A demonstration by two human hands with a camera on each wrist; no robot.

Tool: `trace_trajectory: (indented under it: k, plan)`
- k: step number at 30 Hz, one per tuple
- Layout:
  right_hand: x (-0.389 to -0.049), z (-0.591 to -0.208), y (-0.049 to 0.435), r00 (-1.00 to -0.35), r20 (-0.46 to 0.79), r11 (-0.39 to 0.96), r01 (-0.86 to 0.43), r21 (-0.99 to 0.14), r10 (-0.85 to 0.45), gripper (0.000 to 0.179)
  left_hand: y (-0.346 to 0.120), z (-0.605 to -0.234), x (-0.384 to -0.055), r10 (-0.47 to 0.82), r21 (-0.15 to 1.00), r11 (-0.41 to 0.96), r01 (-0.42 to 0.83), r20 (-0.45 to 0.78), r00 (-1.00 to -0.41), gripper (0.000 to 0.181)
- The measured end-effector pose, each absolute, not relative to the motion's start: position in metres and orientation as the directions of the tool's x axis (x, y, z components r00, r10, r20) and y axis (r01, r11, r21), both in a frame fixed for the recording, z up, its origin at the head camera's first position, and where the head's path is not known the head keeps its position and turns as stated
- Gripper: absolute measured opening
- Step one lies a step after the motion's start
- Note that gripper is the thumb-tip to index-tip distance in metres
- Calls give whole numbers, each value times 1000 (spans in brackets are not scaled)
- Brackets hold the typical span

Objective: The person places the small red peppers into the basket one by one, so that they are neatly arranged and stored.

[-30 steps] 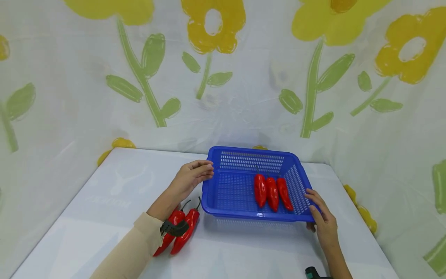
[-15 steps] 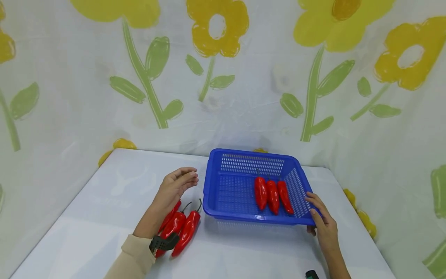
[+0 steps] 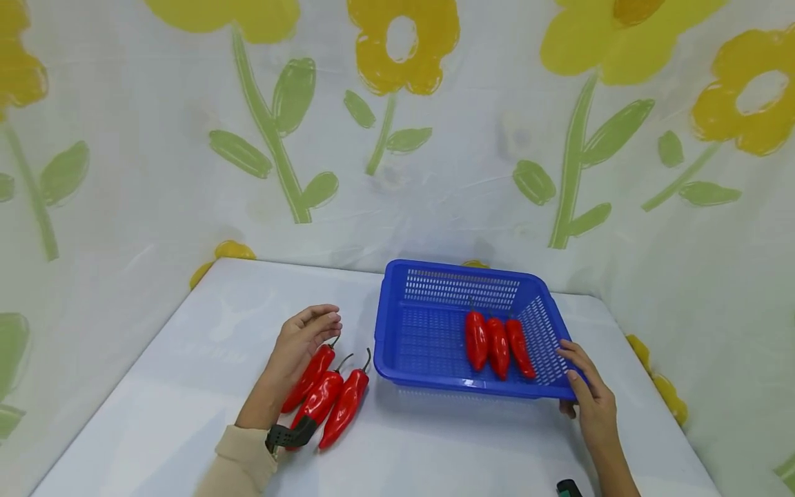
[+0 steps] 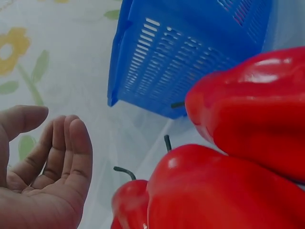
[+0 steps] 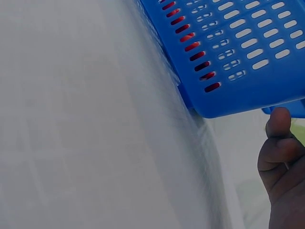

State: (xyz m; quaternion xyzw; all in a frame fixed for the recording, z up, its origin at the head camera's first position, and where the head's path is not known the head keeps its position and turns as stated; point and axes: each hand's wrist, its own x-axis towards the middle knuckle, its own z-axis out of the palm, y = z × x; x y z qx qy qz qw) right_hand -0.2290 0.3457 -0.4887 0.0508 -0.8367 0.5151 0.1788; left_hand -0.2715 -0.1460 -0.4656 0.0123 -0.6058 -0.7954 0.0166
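Observation:
My left hand (image 3: 297,348) hovers left of the blue plastic basket (image 3: 428,338), fingers and thumb loosely bent with nothing between them. Under and beside that wrist lie three red chili peppers (image 3: 346,408) with dark green stems. The left wrist view shows these peppers (image 4: 200,191) close up, right of the hand (image 4: 55,176). At the basket's near right corner, my right hand (image 3: 594,404) grips the rim. In the right wrist view its fingers (image 5: 279,151) bend just below the basket's rim. Three more red peppers (image 3: 498,348) lie side by side in the basket's right half.
A white table (image 3: 472,449) bears the basket and the loose peppers. Behind it hangs a white cloth (image 3: 447,200) printed with yellow flowers and green leaves. A dark wrist strap (image 3: 292,435) crosses over the peppers in the head view.
My left hand has drawn away from the basket's left rim, leftward and down to the loose peppers, uncovering more of them. The right hand stays on the basket corner. The head view shifts slightly.

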Motion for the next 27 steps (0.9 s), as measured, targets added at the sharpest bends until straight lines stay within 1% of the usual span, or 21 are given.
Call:
trace_trajectory:
  k: [6,11,14,23,27]
  plan:
    - [-229,-486,348,-933,344,462,-260,-848,107,38,-148,-468,-267,-76,976,-216,8,-8,-997,45]
    - [-228,-486,349,-937,329,461,-242,-854,117,38,-153,-476,-265,-139,985,-171,10,-15,-990,43]
    - [-228,-486,349,-938,326,457,-241,-856,116,38,-159,-482,-264,-172,986,-168,2,-28,-985,42]
    - [-228,-486,347,-941,320,458,-237,-857,111,39,-170,-496,-258,-189,981,-185,-54,-89,-978,41]
    - [-228,-486,346,-942,316,459,-233,-858,112,39,-173,-498,-255,-196,986,-156,-64,-94,-976,43]
